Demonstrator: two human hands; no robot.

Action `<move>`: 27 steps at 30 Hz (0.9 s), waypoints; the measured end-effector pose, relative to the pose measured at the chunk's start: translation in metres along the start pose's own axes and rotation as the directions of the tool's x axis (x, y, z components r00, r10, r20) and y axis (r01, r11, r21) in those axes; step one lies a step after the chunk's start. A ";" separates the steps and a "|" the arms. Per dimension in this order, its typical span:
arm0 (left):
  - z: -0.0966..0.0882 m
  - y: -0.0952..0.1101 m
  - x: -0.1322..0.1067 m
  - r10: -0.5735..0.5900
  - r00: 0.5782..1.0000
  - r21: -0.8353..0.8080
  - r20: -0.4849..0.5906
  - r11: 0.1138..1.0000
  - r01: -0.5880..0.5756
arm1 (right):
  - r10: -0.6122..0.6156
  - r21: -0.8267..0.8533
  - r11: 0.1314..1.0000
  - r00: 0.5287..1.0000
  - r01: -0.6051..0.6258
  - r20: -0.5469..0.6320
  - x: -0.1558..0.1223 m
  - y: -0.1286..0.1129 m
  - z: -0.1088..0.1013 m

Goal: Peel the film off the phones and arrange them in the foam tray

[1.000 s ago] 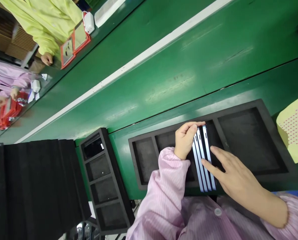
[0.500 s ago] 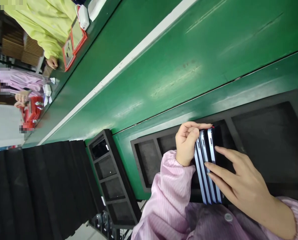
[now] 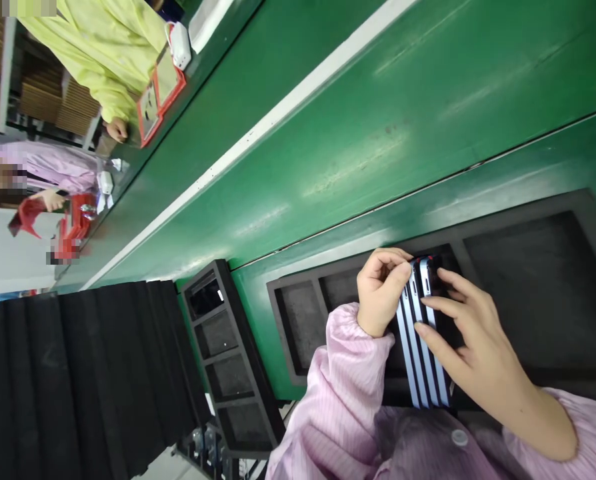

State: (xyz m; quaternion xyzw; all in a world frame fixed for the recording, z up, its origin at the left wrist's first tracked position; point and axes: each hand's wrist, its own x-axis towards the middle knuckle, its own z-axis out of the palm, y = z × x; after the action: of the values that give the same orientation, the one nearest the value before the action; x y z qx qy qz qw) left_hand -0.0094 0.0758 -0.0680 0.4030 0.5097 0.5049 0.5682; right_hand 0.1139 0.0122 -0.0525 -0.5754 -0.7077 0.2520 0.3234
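**Three phones in hand, tray pockets bare**

We see all the phones [image 3: 423, 360] off the tray – three slim blue-edged handsets stood on edge and pressed together as one pack. The left hand [image 3: 381, 293] grips their far end, its fingers [image 3: 398, 270] curled tight over the top corner. The right hand [image 3: 471, 350] is spread, with its fingers [image 3: 443, 307] laid loosely against the outermost phone, steadying rather than clasping.

Directly beneath the fingers lies the black foam tray [image 3: 303, 323]. Its pockets to either side of the hands show bare foam. The one right under the pack is hidden, so we cannot tell what it holds. As far as we can judge, nothing has been seated in this tray – the whole pack is in the air.

Out past the left knuckles, a narrower foam tray [image 3: 228, 377] leans against a stack of black foam [image 3: 78, 380]. Its top pocket holds something glossy, and the rest look bare. Beyond the fingertips runs the green conveyor belt [image 3: 378, 100], where co-workers in yellow [image 3: 103, 40] and pink [image 3: 53, 173] sleeves stand well apart from us.
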 end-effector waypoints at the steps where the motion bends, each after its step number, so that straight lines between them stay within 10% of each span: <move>1: -0.003 0.003 0.000 0.011 1.000 0.087 0.026 0.996 -0.014 | 0.002 -0.006 1.000 1.000 -0.002 -0.001 0.000 0.001 -0.002; 11: -0.031 0.028 -0.012 0.186 0.971 0.675 0.152 0.698 -0.239 | 0.084 -0.092 0.991 0.979 -0.102 -0.184 -0.014 0.029 -0.012; 17: -0.003 0.028 -0.040 -0.009 0.992 0.352 -0.126 0.935 0.053 | 0.188 -0.179 0.953 0.940 -0.245 -0.285 -0.019 0.048 -0.031; 23: 0.012 0.024 -0.072 -0.378 0.914 0.283 -0.148 0.869 0.405 | 0.542 -0.118 0.703 0.636 -0.701 -0.550 -0.044 0.117 -0.115; 27: 0.009 0.037 -0.082 -0.423 0.875 0.061 -0.236 0.892 0.447 | 0.642 -0.024 0.603 0.504 -0.797 -0.578 -0.046 0.135 -0.122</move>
State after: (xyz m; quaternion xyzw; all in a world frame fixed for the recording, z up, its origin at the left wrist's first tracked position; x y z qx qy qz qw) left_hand -0.0040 0.0017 -0.0166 0.2523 0.6738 0.3750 0.5846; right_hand 0.2989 -0.0064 -0.0782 -0.9039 -0.3132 0.0954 0.2754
